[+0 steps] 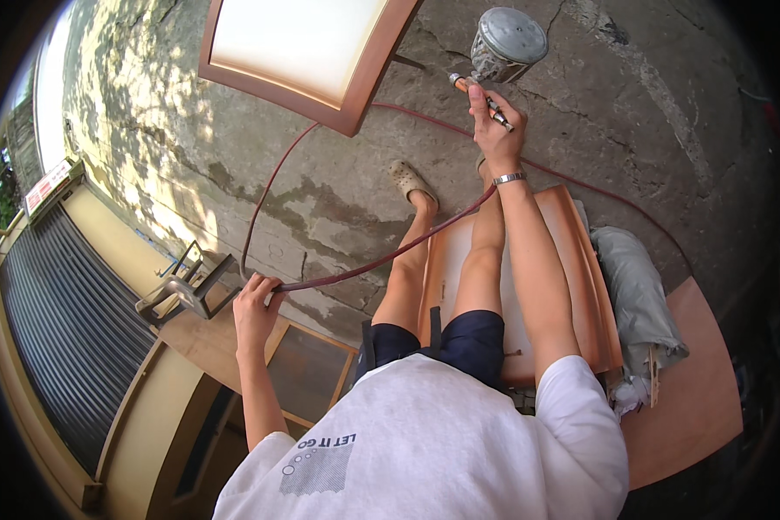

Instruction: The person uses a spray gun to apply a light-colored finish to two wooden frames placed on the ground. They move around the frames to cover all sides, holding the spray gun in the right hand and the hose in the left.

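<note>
My left hand (pixel 253 305) grips a dark red hose (pixel 368 269), which sags across my legs toward my right wrist. A further length of hose loops over the concrete. My right hand (pixel 497 139) is raised, closed on a metal spray tool (pixel 468 85) with an orange part. Just beyond that tool stands a grey, stained lidded can (pixel 509 39). At the top centre is a panel (pixel 296 39) with a brown-stained border and white middle. A curved white board with orange-brown edges (pixel 594 286) lies under and beside my legs.
Cracked concrete ground (pixel 165 165) surrounds me. To the left are a dark metal frame (pixel 199 286), a wooden surface (pixel 208 342) and a corrugated shutter (pixel 65 325). At the right lie a grey wrapped bundle (pixel 628 277) and a brown board (pixel 685 407).
</note>
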The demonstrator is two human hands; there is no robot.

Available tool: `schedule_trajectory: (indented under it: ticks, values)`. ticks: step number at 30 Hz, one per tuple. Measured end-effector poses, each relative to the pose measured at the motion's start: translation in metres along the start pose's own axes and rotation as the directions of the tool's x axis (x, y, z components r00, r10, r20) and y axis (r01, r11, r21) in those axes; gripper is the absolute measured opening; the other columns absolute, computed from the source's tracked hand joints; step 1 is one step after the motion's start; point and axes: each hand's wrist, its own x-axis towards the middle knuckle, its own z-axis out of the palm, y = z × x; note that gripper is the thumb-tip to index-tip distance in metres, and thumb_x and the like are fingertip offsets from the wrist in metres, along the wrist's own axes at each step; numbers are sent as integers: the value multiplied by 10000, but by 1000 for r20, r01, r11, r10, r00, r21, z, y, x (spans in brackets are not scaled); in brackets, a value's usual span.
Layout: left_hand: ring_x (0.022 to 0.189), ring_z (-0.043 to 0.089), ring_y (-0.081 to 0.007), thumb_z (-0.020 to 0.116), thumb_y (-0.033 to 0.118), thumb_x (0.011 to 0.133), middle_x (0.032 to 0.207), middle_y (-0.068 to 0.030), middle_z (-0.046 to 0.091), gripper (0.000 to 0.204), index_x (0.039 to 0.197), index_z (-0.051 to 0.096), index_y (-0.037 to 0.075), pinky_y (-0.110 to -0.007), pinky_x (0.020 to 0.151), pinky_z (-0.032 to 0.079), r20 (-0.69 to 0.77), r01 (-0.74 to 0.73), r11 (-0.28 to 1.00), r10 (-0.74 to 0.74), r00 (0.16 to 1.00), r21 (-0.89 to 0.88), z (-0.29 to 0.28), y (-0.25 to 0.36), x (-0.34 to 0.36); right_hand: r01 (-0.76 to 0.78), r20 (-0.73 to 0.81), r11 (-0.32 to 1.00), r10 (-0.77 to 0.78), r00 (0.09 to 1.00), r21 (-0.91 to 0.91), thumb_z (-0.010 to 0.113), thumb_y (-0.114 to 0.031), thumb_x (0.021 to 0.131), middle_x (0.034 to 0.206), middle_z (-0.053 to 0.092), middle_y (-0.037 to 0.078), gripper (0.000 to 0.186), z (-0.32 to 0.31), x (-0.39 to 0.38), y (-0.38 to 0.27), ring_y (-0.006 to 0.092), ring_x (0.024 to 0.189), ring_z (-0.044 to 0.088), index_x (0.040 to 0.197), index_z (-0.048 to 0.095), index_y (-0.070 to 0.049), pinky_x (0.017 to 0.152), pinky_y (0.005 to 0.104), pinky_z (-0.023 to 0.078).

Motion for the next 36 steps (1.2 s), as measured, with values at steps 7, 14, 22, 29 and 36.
schedule_trajectory:
  ticks: [7, 14, 22, 29, 36]
  values:
    - [993, 703, -347, 814, 52, 790, 995, -92, 727, 217, 989, 726, 57, -452, 1057, 554, 76, 9, 1000, -9, 997, 11, -1, -8, 2, -44, 221, 990, 14, 975, 131, 738, -277, 1010, 815, 750, 142, 249, 13, -89, 0, 273, 691, 731, 1033, 813, -41, 622, 348, 532]
    - [1013, 704, -340, 804, 38, 777, 1020, -86, 726, 232, 994, 725, 62, -469, 1109, 532, 104, -75, 997, 72, 992, 24, -4, -5, 6, -22, 383, 977, -63, 922, 214, 758, -256, 995, 801, 742, 128, 246, 8, -118, -15, 272, 676, 714, 964, 794, -14, 622, 340, 532]
    - [958, 706, -345, 806, 25, 777, 1002, -88, 731, 231, 991, 725, 54, -455, 1079, 549, 60, -61, 998, 62, 996, -6, -1, 18, 16, -82, 275, 991, 50, 960, 104, 749, -362, 1008, 834, 791, 109, 324, -11, -10, -11, 124, 656, 702, 1046, 827, -51, 585, 308, 513]
    - [863, 699, -339, 803, 29, 815, 935, -85, 710, 180, 975, 722, 48, -416, 820, 587, 17, 82, 994, -81, 997, -69, -10, 61, 32, 38, 120, 995, -49, 992, 90, 704, -516, 1012, 644, 686, 29, 497, -27, 102, 7, 85, 469, 555, 1035, 821, -34, 440, 281, 420]
    - [774, 680, -310, 818, 58, 826, 885, -81, 685, 172, 968, 722, 51, -391, 630, 540, -19, 77, 993, -79, 997, -91, -16, 102, 59, 97, 50, 994, -99, 994, 49, 703, -539, 1004, 683, 711, 33, 539, -48, 189, 27, 74, 452, 585, 1064, 813, -15, 418, 250, 432]
